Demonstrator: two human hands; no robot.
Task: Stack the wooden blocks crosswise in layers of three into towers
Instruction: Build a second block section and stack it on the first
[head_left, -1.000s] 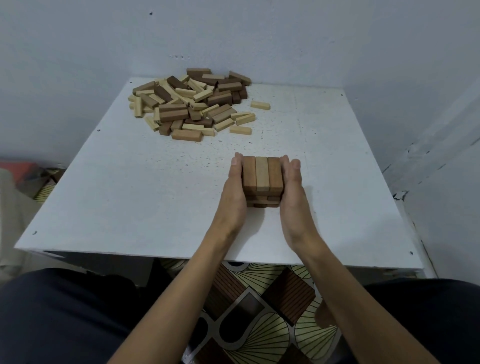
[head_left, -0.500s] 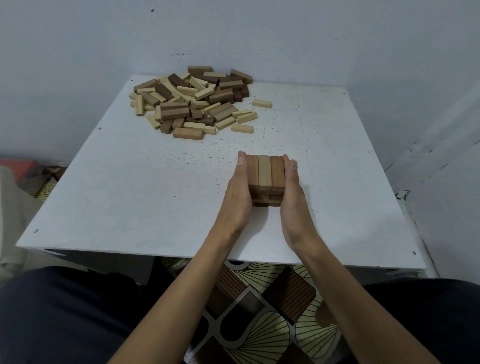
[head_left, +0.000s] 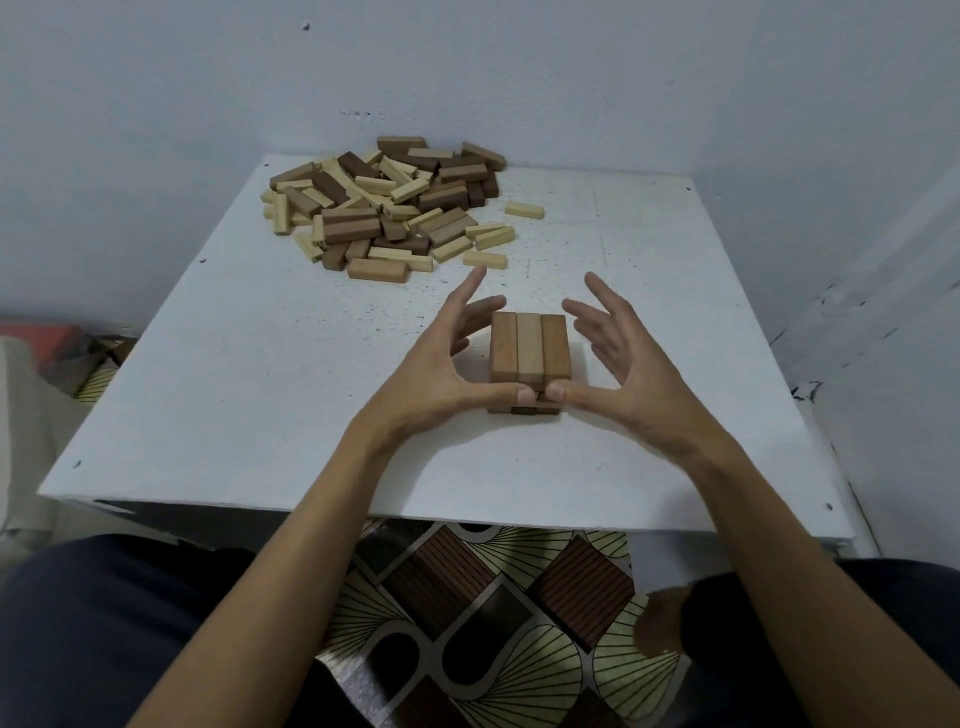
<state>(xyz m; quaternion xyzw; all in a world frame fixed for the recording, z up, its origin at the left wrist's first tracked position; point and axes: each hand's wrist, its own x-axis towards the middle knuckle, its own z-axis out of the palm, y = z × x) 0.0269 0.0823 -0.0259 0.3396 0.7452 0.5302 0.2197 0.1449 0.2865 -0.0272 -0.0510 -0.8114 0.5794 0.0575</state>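
A short tower of wooden blocks (head_left: 530, 348) stands on the white table (head_left: 249, 395), its top layer three blocks side by side pointing away from me. My left hand (head_left: 441, 364) is on its left, fingers spread and off the side, thumb tip touching the near face low down. My right hand (head_left: 618, 364) mirrors it on the right, fingers spread apart from the blocks, thumb tip at the same near face. A heap of loose light and dark blocks (head_left: 387, 202) lies at the table's far left.
A single pale block (head_left: 524, 210) lies apart, right of the heap. Walls close in behind and to the right of the table. Its front edge is just before my legs, with a patterned floor (head_left: 483, 623) below.
Both hands were pressed flat against the tower's left and right sides; now the fingers have spread away from it and only the thumbs touch the near face.
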